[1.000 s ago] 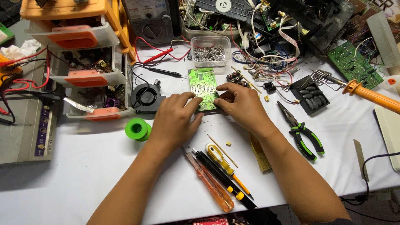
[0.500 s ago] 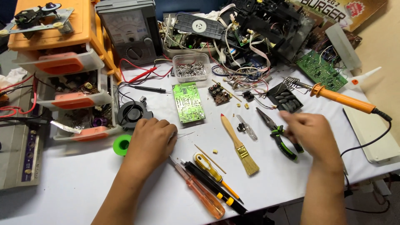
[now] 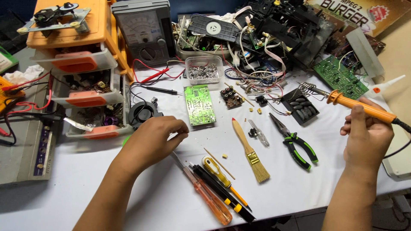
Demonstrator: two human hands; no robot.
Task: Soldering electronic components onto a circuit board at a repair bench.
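My right hand (image 3: 367,134) grips the orange handle of a soldering iron (image 3: 360,107) at the right edge of the table, its metal tip pointing left toward a coiled stand. My left hand (image 3: 154,139) rests on the white table with curled fingers and holds nothing that I can see, just below a green circuit board (image 3: 199,105) lying flat. Between my hands lie a wooden brush (image 3: 250,152) and green-handled pliers (image 3: 297,143). Several screwdrivers (image 3: 214,188) lie near the front edge.
An orange drawer unit (image 3: 81,64) stands at the back left beside an analog meter (image 3: 143,32). A clear box of small metal parts (image 3: 204,70), a black fan (image 3: 142,113), tangled wires and dismantled electronics (image 3: 274,34) crowd the back. A second green board (image 3: 340,77) lies at the right.
My right hand left the pliers area and picked up the soldering iron, lifting it at the right. My left hand stayed near the circuit board. The view shifted slightly.
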